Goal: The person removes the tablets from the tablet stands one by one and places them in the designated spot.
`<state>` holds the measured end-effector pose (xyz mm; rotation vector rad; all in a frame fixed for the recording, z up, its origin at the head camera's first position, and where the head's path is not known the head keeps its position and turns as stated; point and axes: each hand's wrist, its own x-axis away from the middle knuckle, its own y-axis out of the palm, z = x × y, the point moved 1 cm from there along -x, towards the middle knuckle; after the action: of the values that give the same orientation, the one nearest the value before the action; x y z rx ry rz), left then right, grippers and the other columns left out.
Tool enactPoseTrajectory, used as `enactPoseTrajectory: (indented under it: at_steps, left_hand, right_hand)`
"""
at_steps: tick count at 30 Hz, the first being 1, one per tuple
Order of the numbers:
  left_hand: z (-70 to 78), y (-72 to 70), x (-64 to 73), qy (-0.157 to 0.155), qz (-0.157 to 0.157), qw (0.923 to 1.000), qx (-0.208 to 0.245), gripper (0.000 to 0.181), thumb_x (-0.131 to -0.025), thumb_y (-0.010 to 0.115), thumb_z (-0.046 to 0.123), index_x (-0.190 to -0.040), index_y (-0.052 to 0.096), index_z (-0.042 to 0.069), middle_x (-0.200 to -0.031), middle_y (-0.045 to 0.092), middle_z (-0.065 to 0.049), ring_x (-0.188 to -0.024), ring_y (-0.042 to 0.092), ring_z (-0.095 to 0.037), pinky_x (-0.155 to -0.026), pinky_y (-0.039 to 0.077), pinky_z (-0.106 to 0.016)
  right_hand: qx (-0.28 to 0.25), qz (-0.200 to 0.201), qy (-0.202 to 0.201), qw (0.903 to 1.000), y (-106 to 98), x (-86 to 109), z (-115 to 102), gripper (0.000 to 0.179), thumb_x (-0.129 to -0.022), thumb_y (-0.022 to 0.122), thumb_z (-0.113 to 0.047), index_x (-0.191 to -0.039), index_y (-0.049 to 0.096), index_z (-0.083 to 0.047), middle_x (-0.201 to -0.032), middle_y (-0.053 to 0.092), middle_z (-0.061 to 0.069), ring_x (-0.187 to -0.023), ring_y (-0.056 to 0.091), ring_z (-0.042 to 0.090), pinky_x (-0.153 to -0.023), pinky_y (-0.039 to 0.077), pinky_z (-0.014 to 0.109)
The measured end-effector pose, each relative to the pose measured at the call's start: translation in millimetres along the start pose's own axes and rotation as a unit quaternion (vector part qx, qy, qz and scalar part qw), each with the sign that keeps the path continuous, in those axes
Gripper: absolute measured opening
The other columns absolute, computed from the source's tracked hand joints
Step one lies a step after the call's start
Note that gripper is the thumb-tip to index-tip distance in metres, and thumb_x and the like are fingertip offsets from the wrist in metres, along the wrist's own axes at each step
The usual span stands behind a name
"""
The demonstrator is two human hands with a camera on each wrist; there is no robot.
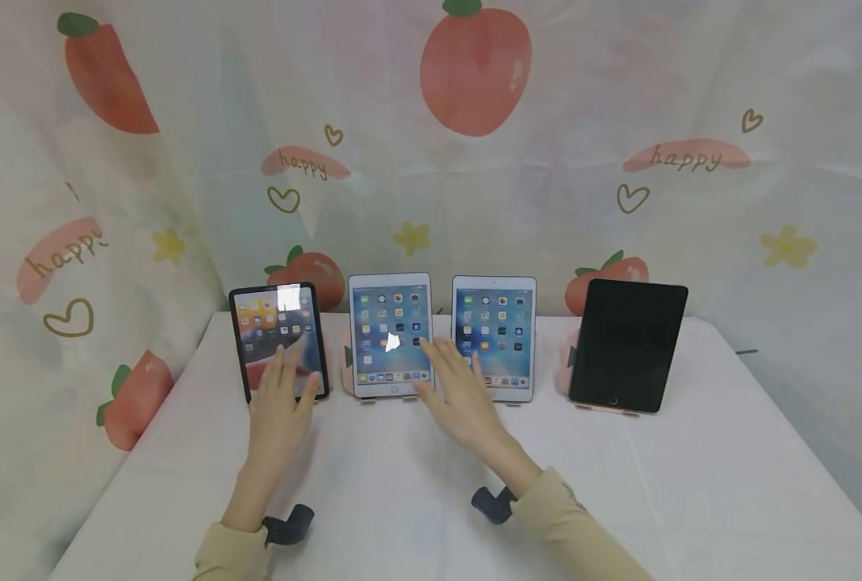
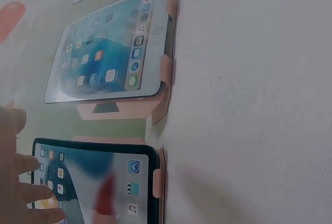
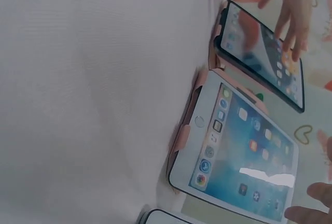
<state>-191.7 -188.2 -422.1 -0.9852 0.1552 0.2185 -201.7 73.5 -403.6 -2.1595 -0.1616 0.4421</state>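
Observation:
In the head view my left hand [image 1: 277, 407] hovers before the black-bezelled tablet [image 1: 258, 323] at the far left, its fingers spread and fairly straight. The right wrist view shows those fingers close to the lit screen; whether they touch it cannot be told. My right hand [image 1: 466, 402], fingers extended, is in front of the gap between a white tablet [image 1: 373, 323] and a second white tablet [image 1: 507, 323]. It overlaps the edges of both in the head view. Neither hand holds anything. All these screens display app icons, with a bright reflection on the left two.
At the right stands a black tablet [image 1: 629, 347] with a dark screen. The tablets lean on pink stands [image 2: 165, 68] along the back of the white-covered table [image 1: 387, 500]. Behind hangs a cloth [image 1: 547, 194] printed with fruit and hearts. Dark curved pieces [image 1: 495, 505] sit at both wrists.

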Motion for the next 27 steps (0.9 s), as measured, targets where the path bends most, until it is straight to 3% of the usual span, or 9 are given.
enactPoseTrajectory:
  at_steps: [10, 19, 27]
  left_hand:
    - [-12.4, -7.5, -8.0, -0.013, 0.009, 0.9998, 0.011, 0.064, -0.101, 0.038, 0.044, -0.153, 0.02, 0.012, -0.16, 0.015, -0.021, -0.146, 0.013, -0.046, -0.107, 0.018, -0.075]
    - [-22.5, -14.9, -17.7, -0.013, 0.03, 0.9993, 0.015, 0.061, -0.103, 0.038, 0.038, -0.153, 0.021, 0.008, -0.16, 0.015, -0.022, -0.146, 0.014, -0.045, -0.106, 0.021, -0.074]
    - [-33.1, -19.8, -28.7, -0.002, 0.079, 0.9962, 0.036, 0.058, -0.102, 0.041, 0.032, -0.151, 0.025, 0.006, -0.157, 0.022, -0.022, -0.145, 0.019, -0.044, -0.105, 0.022, -0.075]
  right_hand:
    - [-0.051, 0.005, -0.04, 0.9979, 9.0, -16.4, -18.9, 0.057, -0.099, 0.047, -0.036, -0.15, 0.032, -0.015, -0.157, 0.029, 0.013, -0.148, 0.02, 0.033, -0.12, 0.005, 0.059]
    - [-0.07, -0.016, -0.057, 0.9958, 18.1, -33.6, -29.8, 0.057, -0.1, 0.044, -0.038, -0.15, 0.031, -0.014, -0.157, 0.029, 0.011, -0.148, 0.021, 0.031, -0.119, 0.005, 0.059]
    - [-0.106, -0.036, -0.058, 0.992, 26.5, -51.5, -37.1, 0.057, -0.101, 0.045, -0.035, -0.151, 0.03, -0.014, -0.157, 0.031, 0.01, -0.148, 0.022, 0.03, -0.121, 0.01, 0.056]
